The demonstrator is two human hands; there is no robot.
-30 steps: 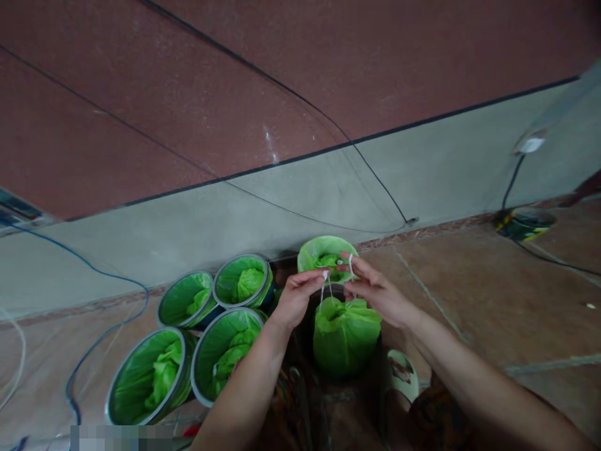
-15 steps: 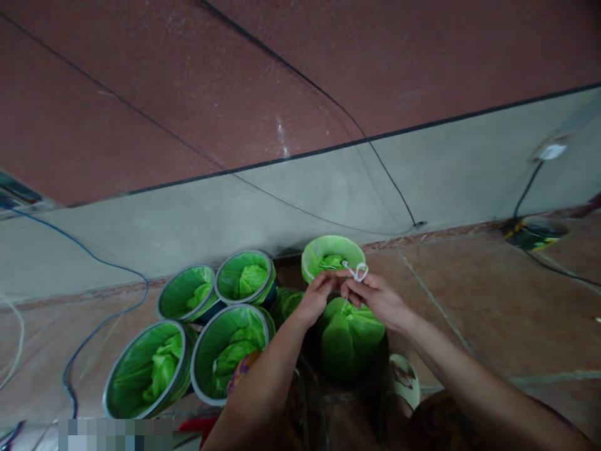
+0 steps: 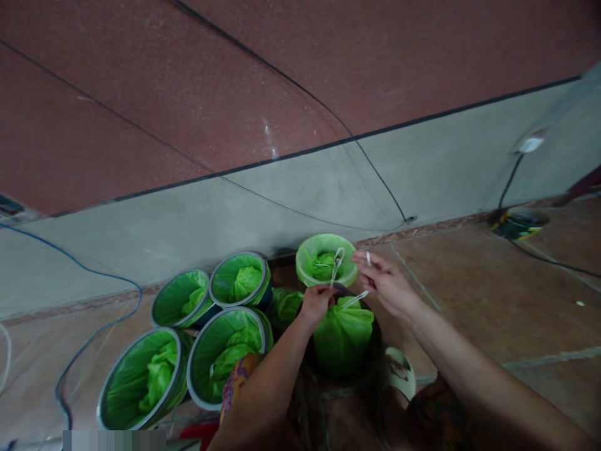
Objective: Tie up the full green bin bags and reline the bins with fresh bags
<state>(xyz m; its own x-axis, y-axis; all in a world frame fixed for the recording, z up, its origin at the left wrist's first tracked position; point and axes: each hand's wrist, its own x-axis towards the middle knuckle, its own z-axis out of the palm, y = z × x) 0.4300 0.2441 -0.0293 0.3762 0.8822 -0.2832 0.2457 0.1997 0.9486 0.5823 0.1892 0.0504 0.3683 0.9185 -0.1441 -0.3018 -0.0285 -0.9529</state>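
Observation:
A green bag [image 3: 344, 338] stands in a dark container in front of me, its top gathered by a white drawstring [image 3: 355, 299]. At the left of the gathered top, my left hand [image 3: 318, 305] pinches one end of the cord, whose white loop [image 3: 339, 258] sticks up above the fingers. On the other side my right hand [image 3: 385, 280] has the other cord end hooked round its fingers, with a white band of it showing on one finger. Between the hands the bag's neck is drawn into folds.
Several grey-rimmed bins [image 3: 146, 379] lined with green bags stand at the left. A pale green-lined bin [image 3: 304, 266] is against the wall [image 3: 282, 207]. A blue cable [image 3: 98, 327] crosses the tiled floor at left. A dark bucket [image 3: 520, 223] sits at the right by the wall.
My hands were together over the bag's top; now they are apart, the right one moved to the right, with the cord stretched between it and the bag. The view has shifted slightly.

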